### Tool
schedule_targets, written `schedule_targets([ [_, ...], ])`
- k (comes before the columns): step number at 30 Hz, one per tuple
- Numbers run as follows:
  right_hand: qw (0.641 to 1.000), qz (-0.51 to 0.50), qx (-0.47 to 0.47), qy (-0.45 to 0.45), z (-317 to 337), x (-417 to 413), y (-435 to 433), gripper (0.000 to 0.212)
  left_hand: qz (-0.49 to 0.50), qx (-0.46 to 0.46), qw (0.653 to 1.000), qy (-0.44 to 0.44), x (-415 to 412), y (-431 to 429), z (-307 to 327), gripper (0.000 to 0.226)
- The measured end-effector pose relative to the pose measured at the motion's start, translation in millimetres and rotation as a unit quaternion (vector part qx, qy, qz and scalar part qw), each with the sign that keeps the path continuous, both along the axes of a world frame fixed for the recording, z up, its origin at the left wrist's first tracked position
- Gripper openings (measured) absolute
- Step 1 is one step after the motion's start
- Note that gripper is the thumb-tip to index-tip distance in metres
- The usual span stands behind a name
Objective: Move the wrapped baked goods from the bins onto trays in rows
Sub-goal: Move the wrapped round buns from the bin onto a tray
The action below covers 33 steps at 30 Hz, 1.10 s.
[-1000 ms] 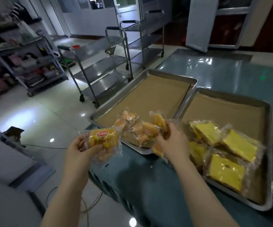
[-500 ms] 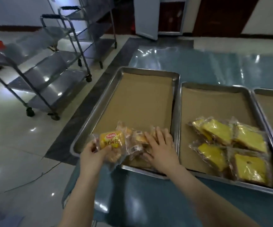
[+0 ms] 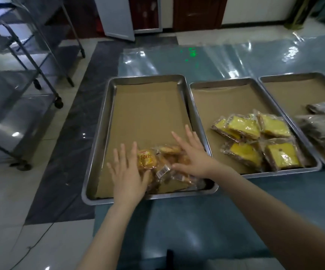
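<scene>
Your left fingers [image 3: 123,154] were straight and spread, curled round nothing, and the left hand [image 3: 127,172] lay flat with its thumb side against a labelled pack [image 3: 147,159]. Your right fingers [image 3: 189,134] were fanned just as straight. The right hand [image 3: 194,154] pressed palm-down on the far side of the bun heap [image 3: 167,151] and gripped no pack. Flat palms made sense here, in my judgement: the heap sat loose in the near end of the left tray [image 3: 98,145], so you were placed to slide and level packs into a row rather than lift them. The wrappers were clear, crinkly film, likely slippery under a palm, over soft rounded golden buns. One pack showed a yellow label, another a white barcode. Under them lay a smooth brown paper liner [image 3: 148,114], bare toward the far end. The tray was dull steel with a raised rim. In the middle tray [image 3: 278,171] beside it, cake packs [image 3: 243,127] held flat yellow slabs, overlapping rather than in clean rows. The right tray [image 3: 294,75] held dark packs [image 3: 321,127], too dim to identify. All three trays rested on a table [image 3: 196,221] under a glossy blue-green cover. No bin was in view.
</scene>
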State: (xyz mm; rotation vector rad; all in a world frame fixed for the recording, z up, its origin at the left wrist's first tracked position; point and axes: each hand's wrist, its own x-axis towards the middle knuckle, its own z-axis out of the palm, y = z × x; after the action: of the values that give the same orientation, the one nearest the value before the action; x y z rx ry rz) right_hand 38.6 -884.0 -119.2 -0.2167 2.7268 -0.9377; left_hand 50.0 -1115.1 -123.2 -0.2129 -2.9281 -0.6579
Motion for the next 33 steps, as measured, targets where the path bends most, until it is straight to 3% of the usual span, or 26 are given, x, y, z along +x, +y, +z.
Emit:
schedule_targets([
  [5,0.996,0.017,0.068,0.05,31.4,-4.2,-6.6,0.078,-0.09,-0.06,0.994,0.019,-6.1,-5.3,17.0,0.071],
  [12,0.991,-0.022,0.014,0.133,43.3,13.7,37.8,0.06,-0.18,-0.044,0.98,0.069,-20.7,40.2,43.8,0.054],
  [22,0.976,-0.076,0.056,0.197,52.5,95.1,240.5,0.052,-0.298,-0.03,0.947,0.117,12.4,251.5,67.6,0.053],
  [27,0.973,-0.084,0.063,0.205,73.7,129.2,367.9,0.049,-0.281,0.018,0.948,0.149,40.7,383.7,85.5,0.05],
  [33,0.964,-0.113,0.071,0.231,123.4,143.3,471.9,0.042,-0.3,0.06,0.935,0.179,60.1,485.0,133.2,0.047],
])
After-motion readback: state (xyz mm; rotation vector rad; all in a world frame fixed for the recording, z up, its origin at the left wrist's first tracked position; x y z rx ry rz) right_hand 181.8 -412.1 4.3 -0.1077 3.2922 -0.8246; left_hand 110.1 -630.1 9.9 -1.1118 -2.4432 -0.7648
